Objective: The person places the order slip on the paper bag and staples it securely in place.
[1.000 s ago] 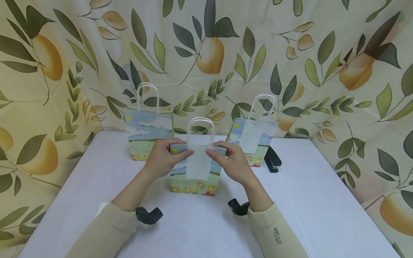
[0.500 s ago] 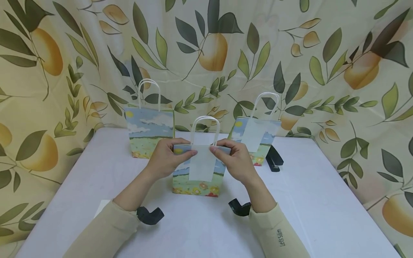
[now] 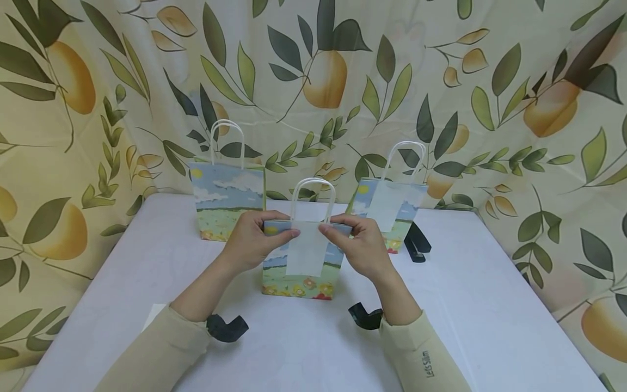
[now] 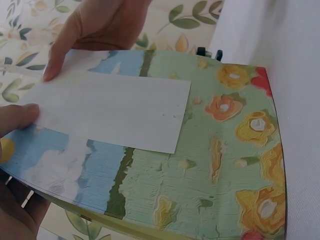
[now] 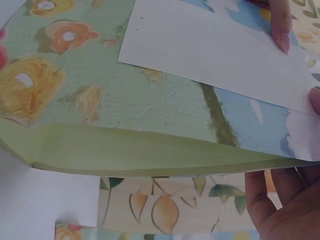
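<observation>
A small paper gift bag (image 3: 299, 286) printed with sky, meadow and flowers stands upright in the middle of the table, its white handles (image 3: 313, 182) rising above. A blank white paper strip (image 3: 306, 256) lies flat down its front from the top edge. My left hand (image 3: 250, 242) pinches the bag's top left edge, thumb in front on the strip's side and fingers behind. On the other side my right hand (image 3: 362, 245) pinches the top right edge the same way. In the left wrist view the strip (image 4: 115, 110) shows tiny marks near its lower end.
A matching bag (image 3: 227, 190) stands behind on the left. Another bag (image 3: 360, 204) with a white strip (image 3: 384, 207) stands behind on the right, a black stapler (image 3: 417, 242) beside it. White paper (image 3: 154, 316) shows by the left sleeve. A fruit-patterned curtain (image 3: 313, 125) hangs behind the table.
The whole view has shifted slightly, so bags and stapler appear a little further right. Both hands keep their pinch on the middle bag, which stays in place between them.
</observation>
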{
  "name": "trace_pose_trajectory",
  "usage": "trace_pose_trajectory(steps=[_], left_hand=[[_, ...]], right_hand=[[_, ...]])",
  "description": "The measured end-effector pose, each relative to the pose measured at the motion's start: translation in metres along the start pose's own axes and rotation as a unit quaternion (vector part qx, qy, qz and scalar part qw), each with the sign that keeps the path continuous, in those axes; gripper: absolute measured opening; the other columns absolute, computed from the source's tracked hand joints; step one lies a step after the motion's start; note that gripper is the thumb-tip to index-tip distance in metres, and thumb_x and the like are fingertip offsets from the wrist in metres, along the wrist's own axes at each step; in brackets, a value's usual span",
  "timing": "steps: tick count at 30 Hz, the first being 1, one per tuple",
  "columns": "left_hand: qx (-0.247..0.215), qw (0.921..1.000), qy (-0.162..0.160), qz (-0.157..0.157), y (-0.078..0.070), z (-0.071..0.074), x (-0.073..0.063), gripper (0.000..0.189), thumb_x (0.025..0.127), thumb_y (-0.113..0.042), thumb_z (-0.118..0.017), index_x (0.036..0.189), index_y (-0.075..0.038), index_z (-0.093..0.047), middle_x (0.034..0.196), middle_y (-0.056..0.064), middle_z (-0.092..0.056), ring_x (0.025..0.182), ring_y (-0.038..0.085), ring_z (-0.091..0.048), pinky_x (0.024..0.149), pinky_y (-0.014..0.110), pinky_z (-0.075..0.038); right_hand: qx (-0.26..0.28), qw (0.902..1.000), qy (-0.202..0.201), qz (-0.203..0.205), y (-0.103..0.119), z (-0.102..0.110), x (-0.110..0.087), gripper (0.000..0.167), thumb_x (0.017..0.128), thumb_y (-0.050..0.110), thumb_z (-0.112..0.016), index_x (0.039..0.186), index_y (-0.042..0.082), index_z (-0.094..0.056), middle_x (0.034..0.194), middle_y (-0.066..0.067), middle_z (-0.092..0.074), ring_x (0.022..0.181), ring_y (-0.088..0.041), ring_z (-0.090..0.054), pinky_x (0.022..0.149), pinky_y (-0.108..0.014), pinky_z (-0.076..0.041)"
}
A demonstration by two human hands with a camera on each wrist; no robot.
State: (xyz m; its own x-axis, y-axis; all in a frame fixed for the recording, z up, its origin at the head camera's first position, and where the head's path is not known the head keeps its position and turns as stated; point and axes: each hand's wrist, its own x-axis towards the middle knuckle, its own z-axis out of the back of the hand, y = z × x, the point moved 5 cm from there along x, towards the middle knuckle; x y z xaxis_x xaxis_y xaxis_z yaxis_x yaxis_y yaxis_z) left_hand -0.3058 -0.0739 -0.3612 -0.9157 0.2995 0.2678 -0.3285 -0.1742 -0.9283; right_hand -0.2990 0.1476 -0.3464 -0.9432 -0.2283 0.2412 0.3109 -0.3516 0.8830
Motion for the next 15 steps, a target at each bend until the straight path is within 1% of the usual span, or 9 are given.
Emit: trace_pose_trajectory(steps=[1, 3, 5, 7, 10, 12, 15], left_hand=[[0.000, 1.0000, -0.001, -0.001, -0.0004, -0.0001, -0.0002, 0.019, 0.091, -0.020, -0.082, 0.109, -0.014, -0.081, 0.061, 0.001, -0.059, 0.038, 0.008, -0.027, 0.042, 0.024, -0.028], [0.001, 1.0000, -0.002, -0.006, -0.0010, -0.0003, -0.0004, 0.018, 0.091, -0.020, -0.082, 0.108, -0.013, -0.081, 0.060, 0.000, -0.058, 0.038, 0.008, -0.026, 0.042, 0.023, -0.028], [0.001, 1.0000, -0.003, -0.009, -0.0017, -0.0005, -0.0007, 0.018, 0.091, -0.019, -0.082, 0.108, -0.013, -0.081, 0.056, 0.000, -0.054, 0.038, 0.007, -0.026, 0.041, 0.023, -0.027], [0.001, 0.9999, -0.004, -0.010, -0.0017, -0.0007, -0.0008, 0.018, 0.091, -0.019, -0.081, 0.107, -0.013, -0.081, 0.059, 0.000, -0.058, 0.038, 0.007, -0.026, 0.041, 0.023, -0.027], [0.001, 1.0000, -0.003, -0.008, -0.0018, -0.0010, -0.0010, 0.018, 0.091, -0.019, -0.081, 0.108, -0.013, -0.081, 0.060, 0.002, -0.060, 0.038, 0.008, -0.026, 0.041, 0.023, -0.027], [0.002, 1.0000, -0.004, -0.008, -0.0014, -0.0011, -0.0009, 0.018, 0.091, -0.019, -0.081, 0.108, -0.013, -0.081, 0.070, 0.003, -0.069, 0.038, 0.008, -0.027, 0.041, 0.023, -0.027], [0.002, 0.9999, -0.007, -0.010, -0.0014, -0.0014, -0.0008, 0.018, 0.091, -0.019, -0.081, 0.108, -0.013, -0.081, 0.079, 0.005, -0.075, 0.038, 0.008, -0.028, 0.042, 0.023, -0.028]], right_hand=[[-0.001, 1.0000, -0.001, -0.001, -0.0001, 0.0001, -0.0001, 0.023, 0.096, 0.016, -0.075, 0.115, 0.003, -0.077, 0.116, -0.014, -0.076, 0.104, -0.020, -0.064, 0.081, -0.029, -0.056], [-0.002, 1.0000, -0.002, -0.003, -0.0003, 0.0005, -0.0003, 0.023, 0.096, 0.017, -0.075, 0.115, 0.003, -0.077, 0.116, -0.014, -0.076, 0.104, -0.020, -0.065, 0.081, -0.030, -0.056], [-0.003, 1.0000, -0.001, -0.001, -0.0005, 0.0007, -0.0004, 0.023, 0.096, 0.017, -0.075, 0.114, 0.003, -0.078, 0.115, -0.014, -0.077, 0.104, -0.020, -0.065, 0.082, -0.030, -0.056], [-0.003, 1.0000, 0.000, 0.001, -0.0009, 0.0008, -0.0005, 0.023, 0.096, 0.017, -0.075, 0.114, 0.003, -0.078, 0.114, -0.014, -0.077, 0.104, -0.020, -0.065, 0.082, -0.031, -0.056], [-0.001, 1.0000, 0.002, 0.004, -0.0018, 0.0007, -0.0004, 0.022, 0.096, 0.016, -0.075, 0.113, 0.003, -0.078, 0.113, -0.014, -0.077, 0.103, -0.020, -0.066, 0.082, -0.030, -0.056], [0.000, 1.0000, 0.003, 0.004, -0.0027, 0.0007, -0.0003, 0.021, 0.096, 0.016, -0.075, 0.113, 0.003, -0.078, 0.114, -0.014, -0.076, 0.104, -0.020, -0.065, 0.082, -0.030, -0.056], [0.010, 0.9999, 0.012, -0.002, -0.0032, -0.0005, 0.0000, 0.023, 0.096, 0.016, -0.075, 0.116, 0.004, -0.077, 0.118, -0.013, -0.075, 0.104, -0.019, -0.066, 0.084, -0.029, -0.058]])
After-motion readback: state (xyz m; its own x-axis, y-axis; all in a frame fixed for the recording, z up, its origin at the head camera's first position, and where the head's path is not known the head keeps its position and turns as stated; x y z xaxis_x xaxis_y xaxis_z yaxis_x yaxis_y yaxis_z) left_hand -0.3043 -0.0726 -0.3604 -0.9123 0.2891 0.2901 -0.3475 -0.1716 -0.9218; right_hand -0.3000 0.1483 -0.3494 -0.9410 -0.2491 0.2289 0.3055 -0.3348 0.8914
